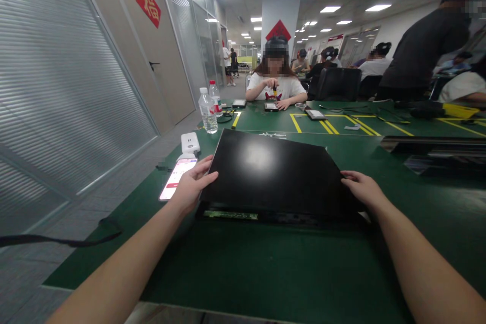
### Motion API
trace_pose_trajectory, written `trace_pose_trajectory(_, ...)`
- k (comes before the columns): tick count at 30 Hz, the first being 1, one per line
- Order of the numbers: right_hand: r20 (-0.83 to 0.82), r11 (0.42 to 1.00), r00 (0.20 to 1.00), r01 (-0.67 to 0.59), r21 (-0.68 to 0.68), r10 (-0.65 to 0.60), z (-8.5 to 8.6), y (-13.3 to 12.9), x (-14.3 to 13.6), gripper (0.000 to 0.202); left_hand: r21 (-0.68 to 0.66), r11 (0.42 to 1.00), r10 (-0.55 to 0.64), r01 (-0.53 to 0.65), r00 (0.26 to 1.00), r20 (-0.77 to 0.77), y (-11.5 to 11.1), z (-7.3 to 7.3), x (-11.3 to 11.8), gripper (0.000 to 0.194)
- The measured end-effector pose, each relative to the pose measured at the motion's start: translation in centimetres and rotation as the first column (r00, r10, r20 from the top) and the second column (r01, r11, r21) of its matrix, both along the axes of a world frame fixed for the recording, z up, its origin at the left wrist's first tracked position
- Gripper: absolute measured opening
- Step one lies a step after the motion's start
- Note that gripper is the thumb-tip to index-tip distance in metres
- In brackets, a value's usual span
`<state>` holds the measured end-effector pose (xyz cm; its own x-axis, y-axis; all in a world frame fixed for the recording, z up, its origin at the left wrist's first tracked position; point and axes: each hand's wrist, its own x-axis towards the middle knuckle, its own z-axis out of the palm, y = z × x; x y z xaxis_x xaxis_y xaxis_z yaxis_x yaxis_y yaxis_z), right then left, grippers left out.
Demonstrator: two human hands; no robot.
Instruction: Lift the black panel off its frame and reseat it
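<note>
A black flat screen panel (273, 172) is in front of me, tilted over the green table (266, 263), its glossy face toward me. My left hand (193, 185) grips its left edge, thumb on the front. At the opposite edge, my right hand (362, 190) pinches the panel's right side. Along the panel's lower edge runs a dark strip with a green circuit board (230, 214) showing. Whether the panel touches the table is hidden.
A lit phone (177, 178) and a white device (190, 143) lie left of the panel. Water bottles (207, 111) stand behind them. Across the table a person (277, 73) works on a small drive (271, 107). Dark metal frames (436, 146) lie at the right.
</note>
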<state>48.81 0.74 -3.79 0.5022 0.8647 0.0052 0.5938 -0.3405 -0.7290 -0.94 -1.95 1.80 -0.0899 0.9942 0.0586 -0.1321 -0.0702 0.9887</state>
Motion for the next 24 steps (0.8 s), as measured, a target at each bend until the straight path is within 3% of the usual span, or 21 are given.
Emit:
trace_pose_trajectory(6, -0.226, 0.994, 0.970, 0.098, 0.041, -0.087, 0.5, -0.4, -0.5, 0.020, 0.091, 0.996, 0.023, -0.020, 0.999, -0.033, 0.0, -0.1, 0.1, 0.064)
trace_pose_trajectory(13, -0.394, 0.979, 0.917, 0.127, 0.158, -0.055, 1.9, -0.8, -0.9, 0.028, 0.070, 0.997, 0.019, -0.024, 0.997, 0.071, 0.2, -0.1, -0.1, 0.065)
trace_pose_trajectory(15, -0.532, 0.971, 0.847, 0.141, 0.195, -0.016, 3.0, -1.3, -1.3, 0.035, 0.039, 0.999, 0.024, -0.028, 0.994, 0.107, 0.3, 0.0, -0.2, 0.067)
trace_pose_trajectory(18, -0.656, 0.960, 0.742, 0.062, 0.273, 0.139, 4.8, -2.6, -1.9, 0.042, 0.000, 1.000, 0.024, -0.024, 0.992, 0.124, 0.3, 0.1, -0.4, 0.066)
trace_pose_trajectory(19, -0.678, 0.962, 0.720, 0.052, 0.268, 0.150, 5.3, -3.1, -2.1, 0.043, -0.008, 1.000, 0.021, -0.020, 0.992, 0.122, 0.3, 0.1, -0.4, 0.066)
trace_pose_trajectory(22, -0.749, 0.994, 0.662, 0.092, 0.054, -0.020, 6.2, -3.9, -2.4, 0.039, -0.013, 1.000, 0.002, -0.001, 0.993, 0.121, 0.3, 0.1, -0.4, 0.067)
trace_pose_trajectory(24, -0.754, 0.993, 0.653, 0.115, 0.004, -0.073, 6.3, -3.9, -2.1, 0.028, -0.008, 1.000, -0.023, 0.024, 0.992, 0.125, 0.5, 0.0, -0.4, 0.062)
